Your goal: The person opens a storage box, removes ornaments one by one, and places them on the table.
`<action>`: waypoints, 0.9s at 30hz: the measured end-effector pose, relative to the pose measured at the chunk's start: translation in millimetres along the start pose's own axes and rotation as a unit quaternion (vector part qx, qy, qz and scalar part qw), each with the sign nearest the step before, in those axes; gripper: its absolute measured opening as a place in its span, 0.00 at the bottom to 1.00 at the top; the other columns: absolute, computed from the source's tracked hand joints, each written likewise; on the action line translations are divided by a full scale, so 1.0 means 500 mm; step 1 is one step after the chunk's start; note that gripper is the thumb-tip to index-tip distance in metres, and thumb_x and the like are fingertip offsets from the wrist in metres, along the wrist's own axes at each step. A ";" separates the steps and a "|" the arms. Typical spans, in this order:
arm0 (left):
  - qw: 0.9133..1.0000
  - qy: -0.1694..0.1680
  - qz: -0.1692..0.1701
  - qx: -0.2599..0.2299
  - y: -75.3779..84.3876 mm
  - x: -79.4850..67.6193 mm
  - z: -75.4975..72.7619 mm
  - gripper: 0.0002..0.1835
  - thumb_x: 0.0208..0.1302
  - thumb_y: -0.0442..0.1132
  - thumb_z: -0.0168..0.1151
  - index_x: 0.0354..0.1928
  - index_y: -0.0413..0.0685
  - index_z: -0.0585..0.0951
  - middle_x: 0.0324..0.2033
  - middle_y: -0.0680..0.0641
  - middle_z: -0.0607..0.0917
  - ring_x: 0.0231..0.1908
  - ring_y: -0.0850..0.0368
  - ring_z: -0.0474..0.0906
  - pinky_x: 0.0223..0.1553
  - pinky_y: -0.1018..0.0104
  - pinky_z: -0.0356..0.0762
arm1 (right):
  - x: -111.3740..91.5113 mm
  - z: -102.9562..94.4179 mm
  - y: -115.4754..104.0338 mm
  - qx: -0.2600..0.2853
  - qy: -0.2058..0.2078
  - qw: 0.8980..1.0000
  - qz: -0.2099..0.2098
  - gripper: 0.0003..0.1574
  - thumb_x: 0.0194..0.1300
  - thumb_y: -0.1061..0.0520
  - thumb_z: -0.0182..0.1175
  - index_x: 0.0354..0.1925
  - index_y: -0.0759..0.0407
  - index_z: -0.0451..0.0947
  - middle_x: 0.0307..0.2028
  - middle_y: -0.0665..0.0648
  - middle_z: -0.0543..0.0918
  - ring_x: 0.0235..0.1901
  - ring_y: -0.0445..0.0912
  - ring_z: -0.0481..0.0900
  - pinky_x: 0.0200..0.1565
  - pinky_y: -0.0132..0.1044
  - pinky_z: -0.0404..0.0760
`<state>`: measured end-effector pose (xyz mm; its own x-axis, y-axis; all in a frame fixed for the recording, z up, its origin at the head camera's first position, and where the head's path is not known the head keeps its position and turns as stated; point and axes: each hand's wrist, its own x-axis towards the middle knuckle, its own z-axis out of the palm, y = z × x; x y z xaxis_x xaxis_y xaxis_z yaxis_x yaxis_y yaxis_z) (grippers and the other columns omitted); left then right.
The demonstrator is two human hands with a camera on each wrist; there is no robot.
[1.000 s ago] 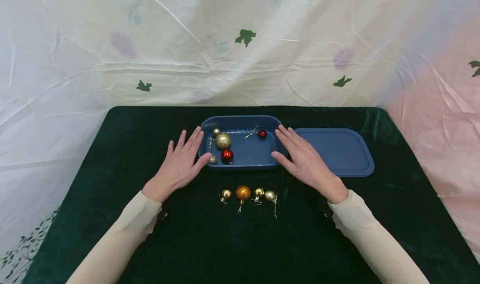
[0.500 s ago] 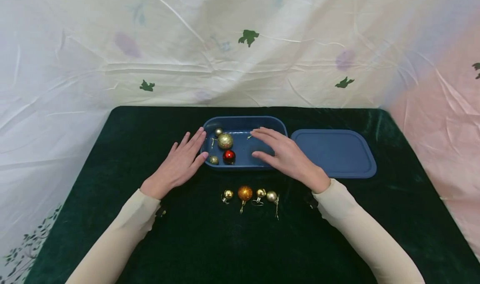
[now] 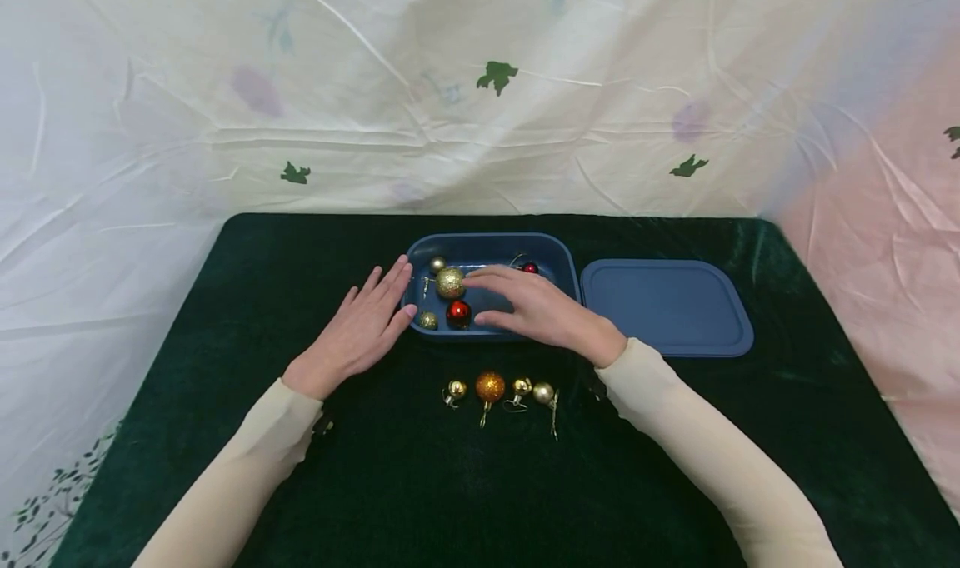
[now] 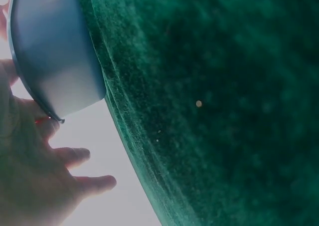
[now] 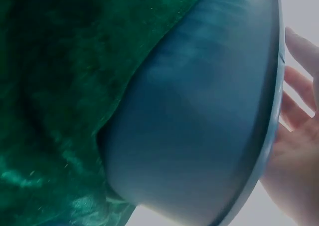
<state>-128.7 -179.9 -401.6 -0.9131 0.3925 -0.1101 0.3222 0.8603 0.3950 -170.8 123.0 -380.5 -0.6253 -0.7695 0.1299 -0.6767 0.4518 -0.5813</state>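
Observation:
A blue storage box holds several Christmas baubles. My left hand rests straight fingers and thumb along its left rim; in the left wrist view the fingers lie by the box wall. Over the box's inside reaches my right hand, fingers relaxed, nothing held. Its fingertips are right at the large gold glitter bauble, its thumb beside the red bauble. A small gold bauble and a small glitter one lie left; a dark red bauble is partly hidden behind the right hand.
In front of the box lie a small gold bauble, an orange glitter bauble, a shiny gold one and a pale gold one. The blue lid lies flat to the right on the green velvet cloth.
My right hand has left the box's right rim and moved left across the inside to the gold glitter bauble. The left hand stays at the left rim.

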 end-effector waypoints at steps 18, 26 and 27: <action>1.000 -0.002 -0.004 0.003 0.002 0.000 0.001 0.39 0.81 0.65 0.29 0.84 0.54 0.42 0.83 0.53 0.35 0.80 0.38 0.36 0.74 0.28 0.40 | 0.054 0.023 -0.002 0.032 -0.059 0.998 0.012 0.30 0.72 0.49 0.66 0.68 0.56 0.77 0.67 0.58 0.78 0.68 0.50 0.74 0.70 0.47 0.70; 1.000 -0.002 -0.006 0.002 0.006 0.000 0.001 0.39 0.81 0.65 0.29 0.84 0.54 0.41 0.83 0.52 0.36 0.80 0.37 0.37 0.74 0.28 0.41 | 0.063 0.032 0.006 0.026 -0.071 0.997 0.026 0.30 0.72 0.49 0.65 0.68 0.55 0.77 0.67 0.57 0.78 0.67 0.50 0.75 0.69 0.48 0.71; 1.000 -0.002 -0.006 0.001 0.006 -0.001 0.001 0.39 0.81 0.64 0.29 0.84 0.54 0.41 0.83 0.52 0.36 0.80 0.37 0.37 0.74 0.29 0.42 | 0.064 0.033 0.008 0.025 -0.073 0.997 0.028 0.30 0.72 0.49 0.65 0.68 0.55 0.76 0.67 0.57 0.78 0.67 0.50 0.75 0.69 0.48 0.71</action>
<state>-127.3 -177.2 -400.9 -0.9161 0.3832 -0.1178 0.3119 0.8659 0.3910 -187.1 92.6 -391.8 -0.5954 -0.8032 -0.0192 -0.6206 0.4749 -0.6240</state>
